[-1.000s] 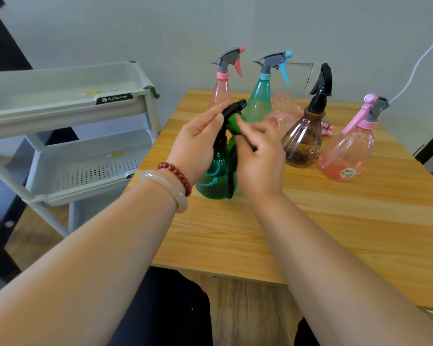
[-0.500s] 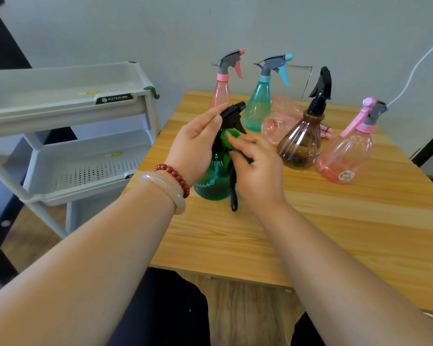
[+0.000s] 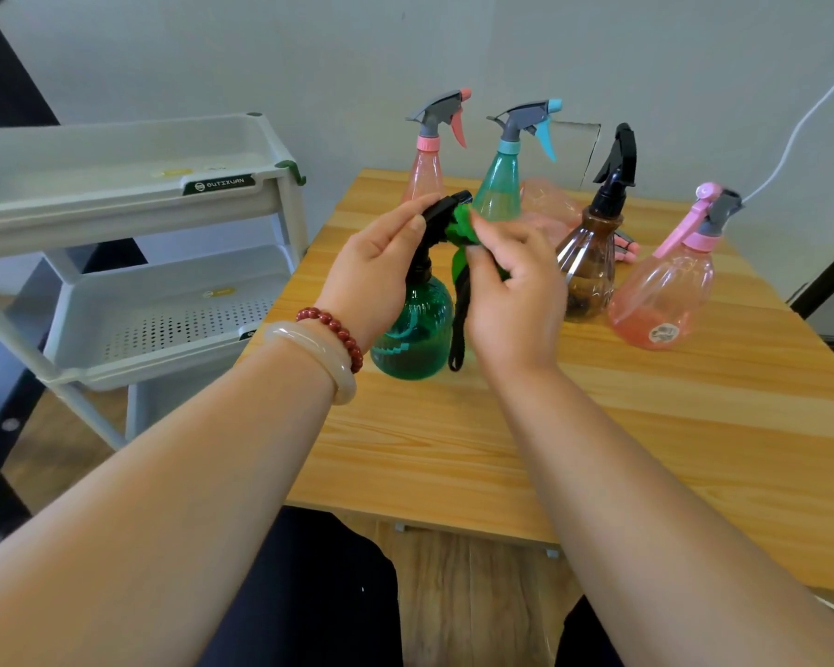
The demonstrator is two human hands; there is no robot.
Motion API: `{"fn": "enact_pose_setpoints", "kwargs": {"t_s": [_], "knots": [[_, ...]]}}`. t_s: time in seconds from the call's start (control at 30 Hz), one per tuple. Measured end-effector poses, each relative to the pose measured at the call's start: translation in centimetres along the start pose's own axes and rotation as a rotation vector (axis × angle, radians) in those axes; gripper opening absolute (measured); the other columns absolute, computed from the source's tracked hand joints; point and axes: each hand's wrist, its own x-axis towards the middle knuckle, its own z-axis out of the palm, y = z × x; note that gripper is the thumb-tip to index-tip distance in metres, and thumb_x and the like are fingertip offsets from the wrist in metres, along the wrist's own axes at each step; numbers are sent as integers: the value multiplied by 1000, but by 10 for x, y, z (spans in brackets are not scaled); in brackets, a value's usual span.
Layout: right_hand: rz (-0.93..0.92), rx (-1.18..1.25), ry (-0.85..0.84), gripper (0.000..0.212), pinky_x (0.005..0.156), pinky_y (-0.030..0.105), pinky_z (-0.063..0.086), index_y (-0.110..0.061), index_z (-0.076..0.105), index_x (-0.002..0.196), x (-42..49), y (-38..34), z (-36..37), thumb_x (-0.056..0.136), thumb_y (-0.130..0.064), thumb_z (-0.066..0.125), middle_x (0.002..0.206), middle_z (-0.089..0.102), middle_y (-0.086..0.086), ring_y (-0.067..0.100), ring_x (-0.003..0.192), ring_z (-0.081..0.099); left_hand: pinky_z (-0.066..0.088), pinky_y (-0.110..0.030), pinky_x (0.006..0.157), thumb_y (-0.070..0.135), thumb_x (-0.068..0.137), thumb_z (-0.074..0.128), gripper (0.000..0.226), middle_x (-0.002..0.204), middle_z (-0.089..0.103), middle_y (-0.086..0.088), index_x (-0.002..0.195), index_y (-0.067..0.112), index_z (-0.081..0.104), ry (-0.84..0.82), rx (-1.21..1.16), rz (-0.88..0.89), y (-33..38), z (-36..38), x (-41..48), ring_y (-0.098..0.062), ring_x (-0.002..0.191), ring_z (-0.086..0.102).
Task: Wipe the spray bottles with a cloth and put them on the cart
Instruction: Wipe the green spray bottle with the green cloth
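The green spray bottle [image 3: 412, 324] stands upright near the table's [image 3: 598, 450] left edge, with the green cloth [image 3: 463, 226] bunched against its black trigger head. The slim pink bottle [image 3: 424, 175], teal bottle [image 3: 501, 185], brown bottle [image 3: 588, 267] and round pink bottle [image 3: 660, 296] stand farther back. The grey cart [image 3: 116, 219] is beside the left edge.

This looks like a plain room of a home or a simple workroom; which of the two cannot be told. The light wooden table [image 3: 646, 450] stands against a bare grey-white wall [image 3: 261, 50], and under the table the floor [image 3: 477, 594] has a wood pattern. Left of the table is a white plastic storage cart [image 3: 116, 219] with tiered trays, a household kind. On the table are coloured plastic spray bottles [image 3: 660, 296]. Behind the table, at its right, a white cable [image 3: 800, 122] runs up the wall
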Motion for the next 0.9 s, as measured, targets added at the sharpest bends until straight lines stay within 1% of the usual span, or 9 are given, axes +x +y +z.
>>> {"fn": "enact_pose_setpoints", "kwargs": {"t_s": [0.1,0.23,0.37,0.43,0.53,0.6,0.7,0.8,0.9], "knots": [[-85,-21,-127,32,83,3,38,-7,71,118,-10,-2,10,88,1,62,98,60,1,4,91,51,50,-26,102,21,107,42,33,121,67,10,131,28,63,-1,-16,-9,-2,-3,1,-1,112,62],[-129,-37,-308,31,91,31,50,-10,72,115,-23,7,-3,89,0,61,103,58,-7,17,101,58,50,-16,93,23,107,39,34,113,66,18,131,30,62,-13,26,2,0,-6,-1,8,101,62],[-205,-66,-150,30,81,20,47,-9,73,115,-4,0,-5,89,0,61,99,67,2,14,92,60,52,-14,87,22,107,41,33,111,68,16,130,30,63,-5,-3,-22,2,-5,-1,9,93,63],[-216,-67,-167,30,79,20,46,-8,72,115,-7,-1,2,88,1,61,98,68,5,15,90,60,52,-18,93,22,107,41,33,117,68,13,130,31,63,-13,-17,-29,0,-7,-2,5,103,63],[-175,-56,-282,30,87,32,51,-8,72,115,-21,8,2,89,2,61,102,66,4,22,98,60,51,-22,97,24,107,40,33,121,66,13,129,36,61,-65,-12,-39,0,-11,-2,2,107,63],[-178,-93,-329,30,89,39,52,-9,73,114,-24,15,-5,89,1,62,104,67,4,26,101,60,45,-30,108,28,107,40,32,130,63,11,123,46,60,-107,-3,-48,1,-15,0,-1,118,59],[-210,-91,-254,29,86,34,51,-9,73,114,-15,10,-13,89,0,61,101,67,5,22,97,61,34,-36,117,43,98,42,28,135,59,18,114,59,57,-100,-15,-92,-2,-22,-2,-3,131,50],[-282,-118,-135,30,77,27,47,-9,71,117,-5,4,-6,90,-1,60,98,66,6,21,87,60,37,-40,115,58,94,40,39,124,67,16,122,45,63,-75,27,-164,-11,-19,-9,-4,124,56],[-299,-121,-202,30,82,29,47,-9,73,114,-16,8,6,88,-1,61,99,65,9,25,91,60,49,-25,95,54,103,35,38,97,74,18,110,37,68,-82,36,-191,-13,-15,-13,8,94,66]]}}
